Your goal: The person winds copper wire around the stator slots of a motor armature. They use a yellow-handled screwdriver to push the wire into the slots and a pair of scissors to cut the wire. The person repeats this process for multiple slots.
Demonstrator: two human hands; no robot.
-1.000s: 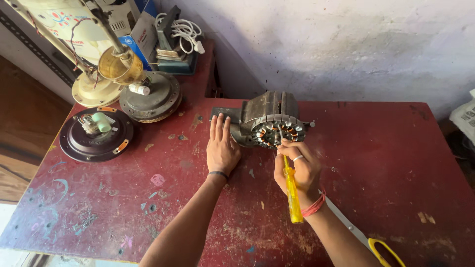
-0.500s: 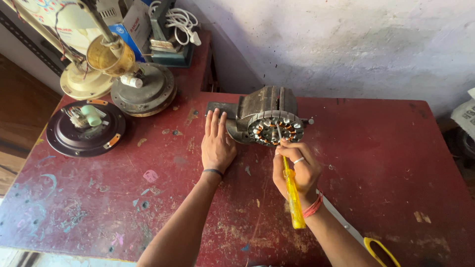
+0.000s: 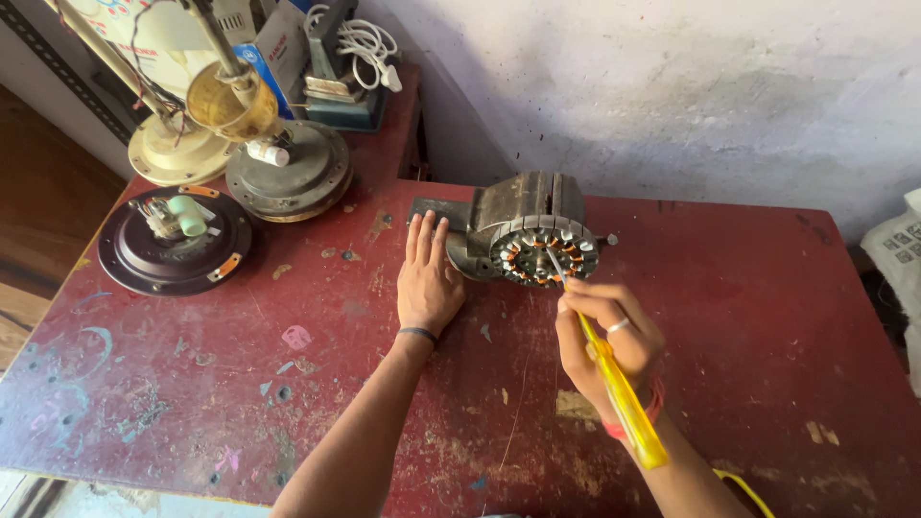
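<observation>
Stator (image 3: 537, 240): probing step in hand; right hand (image 3: 604, 336) clamped on screwdriver (image 3: 614, 384), tip among windings; left hand (image 3: 429, 278) flat, fingers together, beside it; next move needed steady pressure

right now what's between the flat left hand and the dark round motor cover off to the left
In the head view, only bare red tabletop with chipped paint patches separates the left hand from the dark round motor cover. Nothing stands on that stretch.
</observation>
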